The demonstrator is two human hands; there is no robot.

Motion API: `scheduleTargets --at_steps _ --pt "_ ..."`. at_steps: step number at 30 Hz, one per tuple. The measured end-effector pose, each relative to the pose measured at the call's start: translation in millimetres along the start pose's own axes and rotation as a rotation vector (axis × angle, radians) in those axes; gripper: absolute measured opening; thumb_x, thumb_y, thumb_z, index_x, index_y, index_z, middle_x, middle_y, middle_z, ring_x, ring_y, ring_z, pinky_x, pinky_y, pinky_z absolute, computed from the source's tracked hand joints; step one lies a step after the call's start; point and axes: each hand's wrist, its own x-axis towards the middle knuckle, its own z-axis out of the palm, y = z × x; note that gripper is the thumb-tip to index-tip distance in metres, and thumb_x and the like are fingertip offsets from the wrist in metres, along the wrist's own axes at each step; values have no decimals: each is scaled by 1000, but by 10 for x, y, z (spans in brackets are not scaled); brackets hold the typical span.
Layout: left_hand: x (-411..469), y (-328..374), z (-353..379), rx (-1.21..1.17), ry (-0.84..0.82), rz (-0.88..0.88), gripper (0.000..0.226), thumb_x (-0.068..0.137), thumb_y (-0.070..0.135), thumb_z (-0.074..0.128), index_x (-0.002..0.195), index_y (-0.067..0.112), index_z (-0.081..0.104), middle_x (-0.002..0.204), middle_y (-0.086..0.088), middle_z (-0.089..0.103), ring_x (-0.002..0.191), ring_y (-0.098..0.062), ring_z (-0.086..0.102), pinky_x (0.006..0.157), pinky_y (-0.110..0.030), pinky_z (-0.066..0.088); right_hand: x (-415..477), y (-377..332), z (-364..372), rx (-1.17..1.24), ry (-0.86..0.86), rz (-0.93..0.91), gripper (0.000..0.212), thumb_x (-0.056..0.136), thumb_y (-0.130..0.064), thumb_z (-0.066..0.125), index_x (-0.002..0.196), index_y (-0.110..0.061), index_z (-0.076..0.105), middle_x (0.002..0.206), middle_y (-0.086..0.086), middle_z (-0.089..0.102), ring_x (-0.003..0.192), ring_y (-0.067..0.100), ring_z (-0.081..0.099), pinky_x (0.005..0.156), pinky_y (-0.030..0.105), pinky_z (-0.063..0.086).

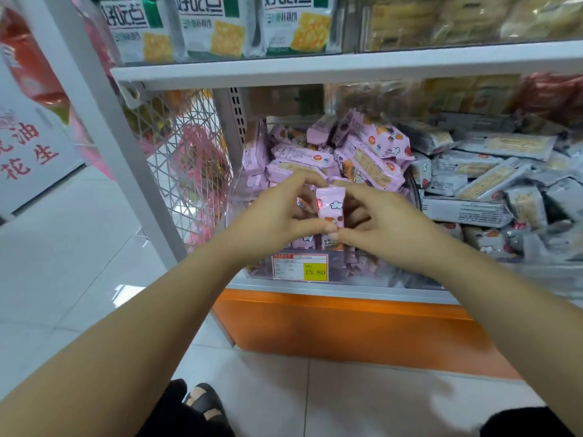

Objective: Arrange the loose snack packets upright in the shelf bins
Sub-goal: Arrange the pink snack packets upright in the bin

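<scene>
In the head view, a single pink snack packet [329, 205] is held upright at the centre of the frame, just above the front of the clear bin [362, 272]; it is pinched from both sides, the left hand [277, 216] curled round its left edge and the right hand [378, 222] round its right edge, the thumbs meeting at its lower end. The step in hand is judged to be the standing of this packet in the front row; behind it, in the upper middle of the frame, the pink pile [356, 152] lies jumbled, so most of the task seems left. The next move probably calls for the packet to be lowered straight down against the bin's front wall and let go without tipping. To the right, grey packets [489, 171] lie loose in the neighbouring bin.

On the price tag [299, 267], at the bin's front, "15.80" can be read on yellow; its smaller print is too fine to read. On the cracker bags [214, 26] at the top, "好吃点" is printed; on the white box [28, 146] at the left edge, "油" and "花生" are seen in red.
</scene>
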Motion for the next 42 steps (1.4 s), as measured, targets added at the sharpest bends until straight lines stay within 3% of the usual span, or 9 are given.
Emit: scheduleTargets --at_steps 3,5,7,13,18,24,31,37,42 --pt "-25 -103 -6 -6 -35 -32 44 76 26 76 105 38 45 86 10 61 74 -7 65 75 -25 50 7 -39 -28 -46 42 -26 27 83 -28 69 105 -21 55 79 4 64 74 17 64 72 42 53" --pt "-71 -160 -34 125 -96 -18 35 79 29 74 105 39 52 96 14 66 92 -1 62 87 -22 49 -11 -47 -127 -106 69 -27 23 84 -30 69 94 -36 49 71 -2 57 68 3 59 67 23 51" --pt "-90 -210 -64 271 -116 24 27 86 27 69 111 28 62 109 15 66 104 3 57 90 -12 42 -32 -64 -243 -207 17 -26 26 85 -27 68 84 -35 44 70 -8 49 63 -3 51 58 8 40" --pt "-80 -237 -84 424 -105 60 27 91 26 64 117 22 65 119 6 66 110 -11 59 91 -27 44 32 -68 -286 -271 -152 -1 21 86 -27 67 94 -22 49 82 21 54 72 27 54 64 33 42" --pt "-112 -310 -57 502 -79 47 30 93 29 60 123 25 60 120 1 66 105 -21 61 87 -35 47 58 -60 -205 -225 -137 9 28 86 -26 67 108 -17 51 94 28 53 83 37 57 76 46 48" --pt "-99 -328 -47 505 -63 47 30 93 29 59 124 29 59 121 6 65 107 -20 59 87 -37 48 21 -62 -79 -250 -68 13 48 82 -23 72 123 -12 48 83 5 58 80 21 59 73 34 47" --pt "-60 -379 -60 548 -81 -8 33 92 38 59 124 34 55 114 2 67 99 -21 60 82 -36 49 -49 11 38 -339 30 15 37 85 -23 69 111 -15 43 68 3 49 56 16 48 53 28 35" --pt "-84 -373 -58 561 -60 7 34 92 38 58 126 35 54 113 2 68 97 -20 60 82 -32 47 -40 -26 -60 -282 31 37 42 85 -27 69 118 -20 44 77 15 60 69 27 56 63 37 45" --pt "-83 -375 -57 565 -61 20 35 93 38 57 128 34 54 114 1 68 95 -20 60 77 -30 44 41 -74 -186 -143 -50 68 39 86 -27 68 118 -23 44 72 -3 50 67 11 50 67 26 45"
